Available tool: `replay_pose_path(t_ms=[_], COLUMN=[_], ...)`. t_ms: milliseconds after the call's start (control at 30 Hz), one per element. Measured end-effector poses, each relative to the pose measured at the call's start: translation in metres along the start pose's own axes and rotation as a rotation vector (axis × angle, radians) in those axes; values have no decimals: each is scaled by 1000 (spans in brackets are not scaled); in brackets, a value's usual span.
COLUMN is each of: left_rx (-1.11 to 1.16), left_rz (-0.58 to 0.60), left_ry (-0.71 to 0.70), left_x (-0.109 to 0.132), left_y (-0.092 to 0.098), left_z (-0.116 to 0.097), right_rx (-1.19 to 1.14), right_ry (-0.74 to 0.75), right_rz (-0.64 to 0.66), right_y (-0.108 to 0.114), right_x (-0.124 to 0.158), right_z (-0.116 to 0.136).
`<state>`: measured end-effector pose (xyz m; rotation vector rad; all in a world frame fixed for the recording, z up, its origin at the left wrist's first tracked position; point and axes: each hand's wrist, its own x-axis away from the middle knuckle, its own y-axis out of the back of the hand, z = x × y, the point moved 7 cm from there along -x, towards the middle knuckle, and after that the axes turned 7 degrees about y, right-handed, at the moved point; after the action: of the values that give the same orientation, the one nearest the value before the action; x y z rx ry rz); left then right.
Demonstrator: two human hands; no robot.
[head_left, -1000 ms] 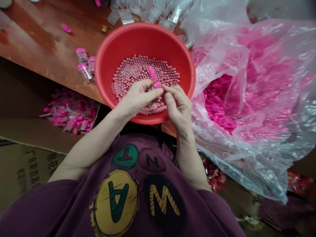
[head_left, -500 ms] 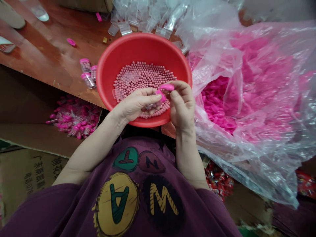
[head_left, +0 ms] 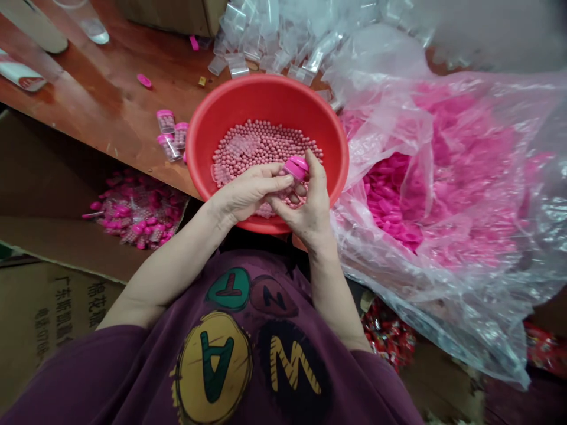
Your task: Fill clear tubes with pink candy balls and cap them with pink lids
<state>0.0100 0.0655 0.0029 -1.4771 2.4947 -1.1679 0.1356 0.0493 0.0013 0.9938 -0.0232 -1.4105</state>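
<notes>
A small clear container with a pink cap [head_left: 296,168] is held over the near side of a red plastic bowl [head_left: 268,82]. My left hand [head_left: 248,192] is closed around the container's body, its thumb lying along the side. Against the cap and the container's other side press the fingers of my right hand [head_left: 310,209]. The flap on the cap looks nearly down. Pink beads [head_left: 266,144] cover the bottom of the bowl, with a few clear pieces among them. Much of the container's body is hidden by my fingers.
Filled containers [head_left: 168,136] stand left of the bowl; more fill a cardboard box [head_left: 137,212] below. Clear empty containers [head_left: 274,35] are heaped behind. At the right lies a plastic bag [head_left: 425,124] of pink caps [head_left: 390,206]. One loose pink cap [head_left: 144,81] rests on the table.
The cap's raised pink flap has swung down onto the cap. My right hand has moved from the flap to grip the cap and side. The view has shifted slightly.
</notes>
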Motion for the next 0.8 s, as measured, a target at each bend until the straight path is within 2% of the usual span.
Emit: replay_pose_path(t_ms=[133,367,600,800], left_rx=[-8,-23,-31,-143], left_rz=[-11,11,-149,-221], left_ry=[-3,6,-132,-287], left_x=[0,-4,-12,-28], left_y=[2,0,7,16], left_z=[0,4,1,-8], right_rx=[-22,68,74,230], right_ry=[129,254,155,123], right_rz=[-46,-141,-155,-110], right_y=[0,6,4,-5], right_x=[0,-1,-3,-17], right_z=[4,8,-7,-14])
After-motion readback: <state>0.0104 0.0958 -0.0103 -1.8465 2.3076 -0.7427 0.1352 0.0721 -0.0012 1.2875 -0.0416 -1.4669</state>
